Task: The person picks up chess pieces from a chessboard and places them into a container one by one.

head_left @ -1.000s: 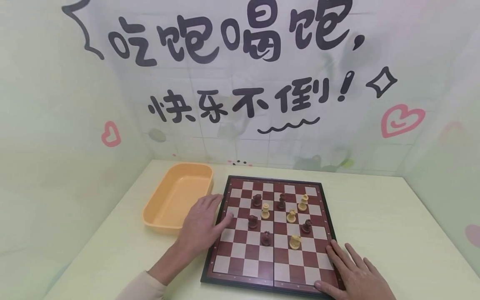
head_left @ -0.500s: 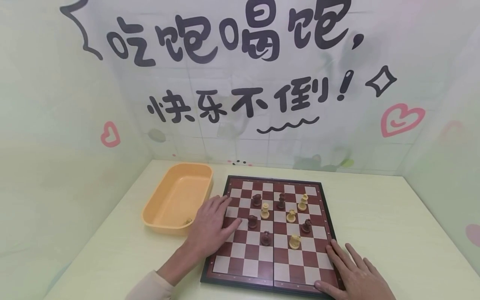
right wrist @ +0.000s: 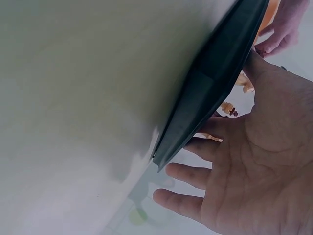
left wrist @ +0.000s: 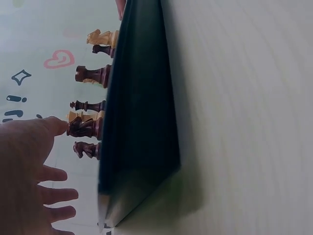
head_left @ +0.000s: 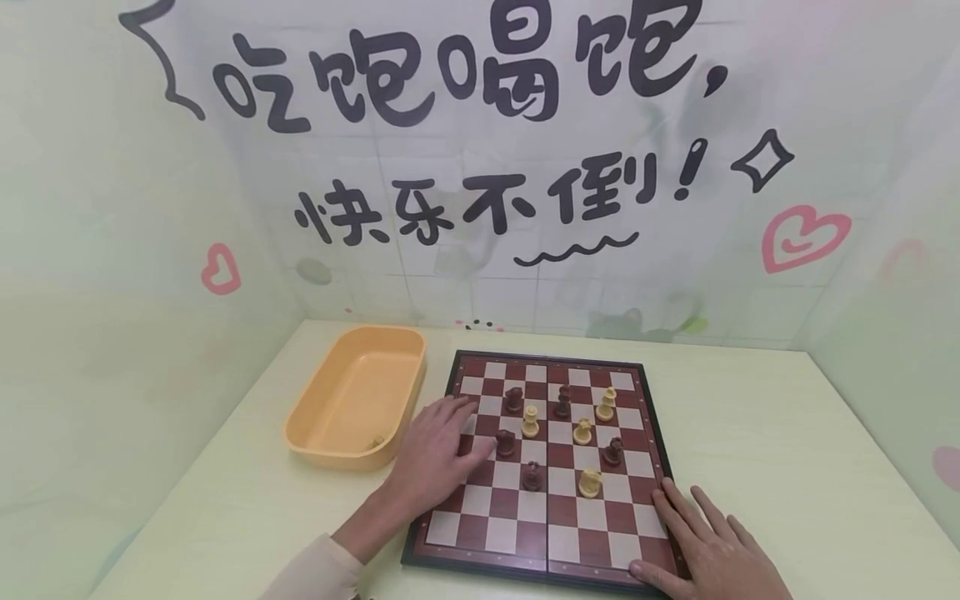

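Note:
My left hand [head_left: 435,454] hovers over the left side of the chessboard [head_left: 483,533], fingers loosely spread. Its thumb tip is right at a dark knight [head_left: 505,443]; in the left wrist view the thumb overlaps the top of that knight [left wrist: 84,127]. A second dark knight [head_left: 513,400] stands just behind, with a cream piece [head_left: 531,422] to its right. At the near right corner my right hand [head_left: 716,550] rests on the board's rim, fingers along the right edge and thumb on the near edge. Closest to it stand a cream knight [head_left: 590,483] and a dark piece [head_left: 613,452].
An orange tray [head_left: 352,333] stands left of the board with a small cream piece [head_left: 377,442] in its near right corner. Farther back on the board are a tall dark piece [head_left: 564,403] and a cream one [head_left: 606,405]. A printed wall closes off the table behind.
My left hand has moved right from the board's left edge toward the dark knight, uncovering the small cream piece in the tray. The right hand has stayed in place.

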The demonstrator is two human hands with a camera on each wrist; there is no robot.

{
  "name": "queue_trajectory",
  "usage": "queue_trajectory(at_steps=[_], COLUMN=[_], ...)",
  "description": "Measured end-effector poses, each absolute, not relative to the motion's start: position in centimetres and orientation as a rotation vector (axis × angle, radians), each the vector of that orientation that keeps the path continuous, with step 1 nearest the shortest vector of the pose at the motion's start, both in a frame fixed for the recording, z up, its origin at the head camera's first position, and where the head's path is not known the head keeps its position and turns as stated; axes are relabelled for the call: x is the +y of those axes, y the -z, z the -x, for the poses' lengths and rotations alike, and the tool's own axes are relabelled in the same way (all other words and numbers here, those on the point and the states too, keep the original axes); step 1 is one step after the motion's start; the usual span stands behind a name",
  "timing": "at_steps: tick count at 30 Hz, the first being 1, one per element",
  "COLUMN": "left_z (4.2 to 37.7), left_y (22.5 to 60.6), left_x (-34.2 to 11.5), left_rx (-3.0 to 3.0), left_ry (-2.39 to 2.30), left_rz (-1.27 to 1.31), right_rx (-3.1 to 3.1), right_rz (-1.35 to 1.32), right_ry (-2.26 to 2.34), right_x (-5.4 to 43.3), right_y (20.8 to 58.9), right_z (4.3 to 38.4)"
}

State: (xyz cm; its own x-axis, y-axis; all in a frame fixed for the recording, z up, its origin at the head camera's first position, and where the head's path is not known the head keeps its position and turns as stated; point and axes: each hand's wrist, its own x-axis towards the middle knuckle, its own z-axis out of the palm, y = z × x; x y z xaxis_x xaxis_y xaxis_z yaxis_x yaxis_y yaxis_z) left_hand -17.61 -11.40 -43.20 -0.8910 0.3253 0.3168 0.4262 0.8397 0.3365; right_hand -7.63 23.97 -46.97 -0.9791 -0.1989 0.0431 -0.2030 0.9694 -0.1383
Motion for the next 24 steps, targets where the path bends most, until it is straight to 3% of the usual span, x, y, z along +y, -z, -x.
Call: queue_trajectory(at_steps=[24], left_z=[18.1], left_y=[44.5], left_x=[-10.1], left_rx=[-2.789], left_ry=[0.659], left_rz=[0.663], right_rx=[-3.06], right_rz=[-0.323], right_ry=[-0.241], right_x=[24.0], right_y=[46.8], right_z=[7.4])
